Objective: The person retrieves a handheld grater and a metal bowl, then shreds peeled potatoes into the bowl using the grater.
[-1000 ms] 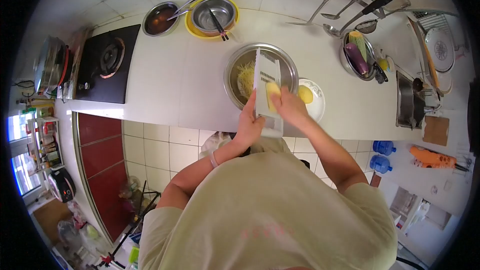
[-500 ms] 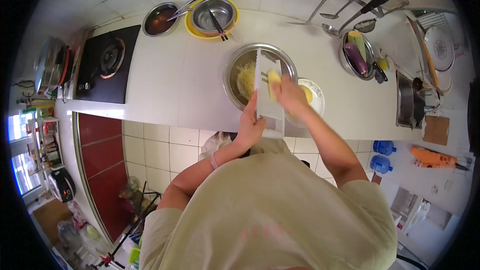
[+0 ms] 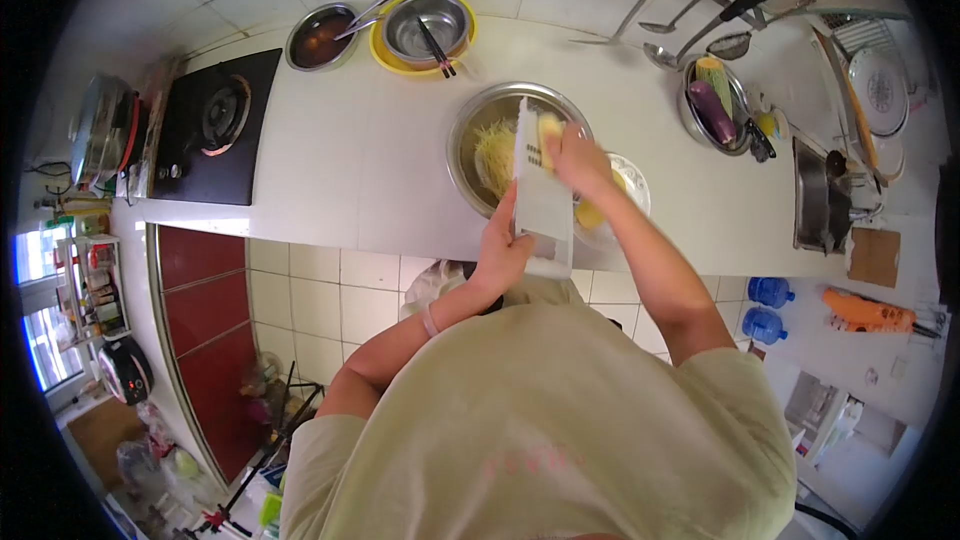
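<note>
My left hand (image 3: 502, 252) is closed around the lower part of a white grater (image 3: 543, 205), which slants with its far end over a steel bowl (image 3: 462, 120). Pale yellow shreds (image 3: 494, 155) lie in the bowl, left of the grater. My right hand (image 3: 578, 162) grips a peeled potato (image 3: 549, 140) against the grater's slotted face. Partly under my right forearm is a white patterned plate (image 3: 638, 190) with more peeled yellow pieces (image 3: 588, 214) on it.
Back left stand a pan of brown liquid (image 3: 322, 42) and a steel bowl in a yellow basin (image 3: 376, 48), chopsticks across it. Left is a black stove (image 3: 215, 125). Back right, a bowl holds an eggplant (image 3: 710, 112); beyond it is a sink (image 3: 822, 202).
My right hand has slid the potato a little farther up the grater, away from my body. More of the pieces on the plate now show. My left hand stays in place.
</note>
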A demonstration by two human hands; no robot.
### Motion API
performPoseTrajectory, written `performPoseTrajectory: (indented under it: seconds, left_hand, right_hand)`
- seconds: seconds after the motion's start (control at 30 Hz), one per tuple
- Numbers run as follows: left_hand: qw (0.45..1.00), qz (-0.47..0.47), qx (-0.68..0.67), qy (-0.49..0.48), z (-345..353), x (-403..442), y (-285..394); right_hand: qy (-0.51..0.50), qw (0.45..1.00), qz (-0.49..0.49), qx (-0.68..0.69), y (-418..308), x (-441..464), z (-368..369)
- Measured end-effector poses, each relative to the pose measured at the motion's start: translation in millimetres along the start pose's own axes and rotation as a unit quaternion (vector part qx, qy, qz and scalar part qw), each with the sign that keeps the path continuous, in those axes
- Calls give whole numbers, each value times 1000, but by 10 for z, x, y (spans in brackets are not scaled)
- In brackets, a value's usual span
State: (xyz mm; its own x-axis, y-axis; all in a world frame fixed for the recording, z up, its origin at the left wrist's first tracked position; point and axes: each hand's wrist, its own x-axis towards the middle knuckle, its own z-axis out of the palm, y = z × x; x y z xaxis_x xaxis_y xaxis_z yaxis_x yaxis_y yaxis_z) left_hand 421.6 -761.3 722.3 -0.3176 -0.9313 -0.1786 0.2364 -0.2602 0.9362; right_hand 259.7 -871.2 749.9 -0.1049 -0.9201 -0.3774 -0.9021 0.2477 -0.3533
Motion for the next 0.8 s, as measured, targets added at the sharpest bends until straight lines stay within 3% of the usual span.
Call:
performPoseTrajectory:
  seconds: [0.17, 0.27, 0.33, 0.37, 0.43, 0.6, 0.7, 0.8]
  left_hand:
    - [999, 12, -14, 35, -39, 64, 2]
    - [1000, 19, -5, -2, -3, 35, 55]
    - [999, 32, 3, -10, 25, -12, 77]
    - [999, 31, 4, -12, 30, -39, 72]
    - [999, -31, 7, -31, 22, -59, 90]
    - [999, -15, -37, 6, -22, 89, 129]
    - [999, -2, -33, 11, -12, 125, 119]
    - [997, 54, 54, 9, -16, 116, 60]
  right_hand:
    - [-89, 994, -50, -30, -164, -625, -54]
    - [-22, 999, -33, -15, -89, -161, -18]
    - [78, 997, -20, -3, -19, 259, 19]
    - [79, 997, -19, -1, 8, 399, -35]
    - [43, 994, 96, 31, 25, 560, -157]
    - [-45, 998, -37, 2, -53, -376, -45]
    - [-80, 997, -19, -3, -162, -577, -91]
    - [-28, 999, -15, 15, -162, -225, -59]
